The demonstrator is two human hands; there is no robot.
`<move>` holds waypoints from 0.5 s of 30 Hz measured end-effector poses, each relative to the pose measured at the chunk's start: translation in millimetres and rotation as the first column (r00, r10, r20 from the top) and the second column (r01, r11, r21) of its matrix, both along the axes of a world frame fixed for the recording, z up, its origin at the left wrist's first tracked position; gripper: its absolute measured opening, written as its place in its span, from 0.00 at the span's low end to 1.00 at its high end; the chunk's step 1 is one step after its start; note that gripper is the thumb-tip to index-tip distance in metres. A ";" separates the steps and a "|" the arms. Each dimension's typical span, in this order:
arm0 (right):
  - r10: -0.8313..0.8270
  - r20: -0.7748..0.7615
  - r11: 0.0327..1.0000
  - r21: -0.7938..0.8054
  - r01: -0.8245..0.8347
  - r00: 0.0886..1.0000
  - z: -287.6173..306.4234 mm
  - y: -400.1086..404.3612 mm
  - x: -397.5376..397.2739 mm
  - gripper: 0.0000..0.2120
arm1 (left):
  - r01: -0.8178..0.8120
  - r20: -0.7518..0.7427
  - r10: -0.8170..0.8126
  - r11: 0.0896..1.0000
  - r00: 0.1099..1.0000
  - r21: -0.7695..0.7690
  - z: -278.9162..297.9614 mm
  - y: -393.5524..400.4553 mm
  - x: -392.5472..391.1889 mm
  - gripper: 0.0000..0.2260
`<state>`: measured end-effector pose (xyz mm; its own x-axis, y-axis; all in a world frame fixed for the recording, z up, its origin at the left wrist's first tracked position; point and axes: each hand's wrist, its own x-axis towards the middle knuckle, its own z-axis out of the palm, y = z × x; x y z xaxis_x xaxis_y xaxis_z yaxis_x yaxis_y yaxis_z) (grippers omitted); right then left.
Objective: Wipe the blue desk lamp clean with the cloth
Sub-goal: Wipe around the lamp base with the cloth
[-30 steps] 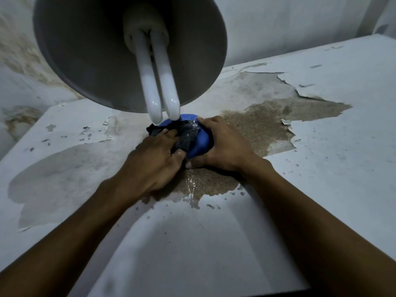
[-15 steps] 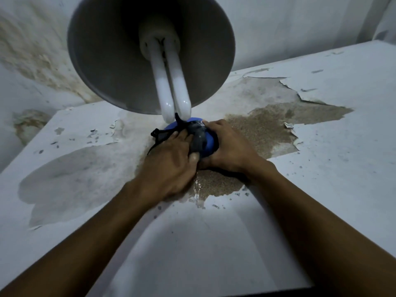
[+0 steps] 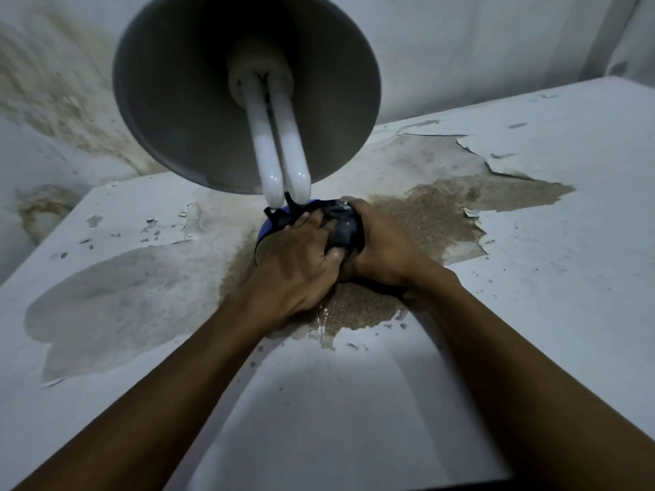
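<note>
The lamp's wide grey shade (image 3: 170, 101) with its white tube bulb (image 3: 276, 150) hangs close in front of me, tipped towards the camera. Below it, only a sliver of the lamp's blue base (image 3: 266, 231) shows on the table. A dark cloth (image 3: 342, 225) is bunched over the top of the base. My left hand (image 3: 297, 267) presses on the cloth and grips it from the near left. My right hand (image 3: 382, 249) wraps around the right side of the base, fingers curled on it. Most of the base is hidden under both hands.
The white table (image 3: 531, 278) has peeling paint and a large bare brown patch (image 3: 443, 214) around the lamp. A stained wall (image 3: 53, 101) rises close behind, at the left. The shade overhangs the space above the base.
My left hand has slid the cloth rightwards across the base, covering the blue that showed before. The view has shifted, so the shade sits further right and lower in the frame.
</note>
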<state>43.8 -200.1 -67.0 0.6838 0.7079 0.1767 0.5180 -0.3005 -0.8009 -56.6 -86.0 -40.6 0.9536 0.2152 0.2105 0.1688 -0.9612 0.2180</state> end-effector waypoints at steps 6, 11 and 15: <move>0.136 -0.150 0.988 -0.049 -0.145 0.979 7.0 -13.8 6.2 0.65 | 0.198 -0.027 -0.200 0.979 0.979 -0.053 0.5 -4.1 -37.6 0.24; 0.056 -0.234 0.998 0.047 -0.046 0.971 11.3 -18.5 4.8 0.54 | 0.087 0.034 -0.086 0.996 0.996 -0.016 4.6 -3.7 -1.1 0.23; 0.005 -0.382 0.967 0.238 0.093 0.924 3.2 -13.8 9.1 0.47 | 0.080 0.060 -0.081 0.997 0.995 0.013 5.2 -13.5 -7.1 0.19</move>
<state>52.8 -213.9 -63.8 0.7635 0.6425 0.0650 0.1535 -0.0828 -0.9847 -63.7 -99.5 -35.4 0.9533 0.1354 0.2698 0.0774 -0.9735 0.2150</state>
